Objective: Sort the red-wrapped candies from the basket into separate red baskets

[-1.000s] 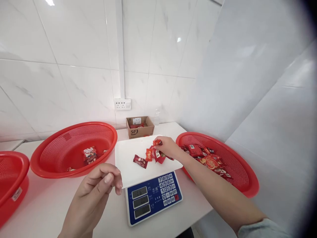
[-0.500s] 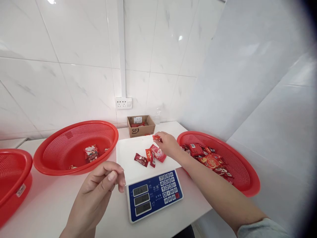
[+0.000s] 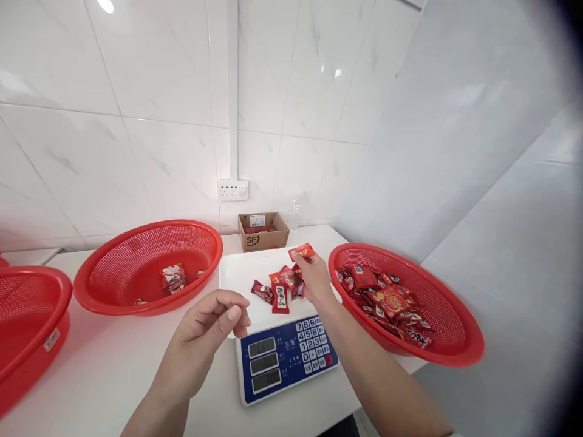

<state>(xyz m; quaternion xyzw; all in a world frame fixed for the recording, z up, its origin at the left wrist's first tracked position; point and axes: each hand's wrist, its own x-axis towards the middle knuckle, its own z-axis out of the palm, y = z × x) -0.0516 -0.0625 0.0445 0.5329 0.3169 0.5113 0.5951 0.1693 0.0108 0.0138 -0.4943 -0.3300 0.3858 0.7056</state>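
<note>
My right hand [image 3: 314, 276] pinches a small red candy wrapper packet [image 3: 302, 250] over the white pan [image 3: 237, 273] of a digital scale. Just below that hand, several red and pink wrapped candies lie in a small pile, among them a red packet with white lettering [image 3: 280, 298] and a dark red one [image 3: 263, 291]. My left hand [image 3: 204, 340] hovers by the left edge of the scale's blue keypad panel [image 3: 291, 358], fingers loosely curled together, nothing visible in them.
A red basket [image 3: 455, 315] with many wrapped candies stands at right. Another red basket [image 3: 113, 261] at left holds a few packets; a third [image 3: 27, 340] is partly in view. Behind the scale sits a cardboard box [image 3: 268, 241] near the tiled wall.
My right hand has moved slightly toward me and right, and the packet in it shows more fully. A red packet with white lettering now shows upright on the pile. The view has shifted slightly.
</note>
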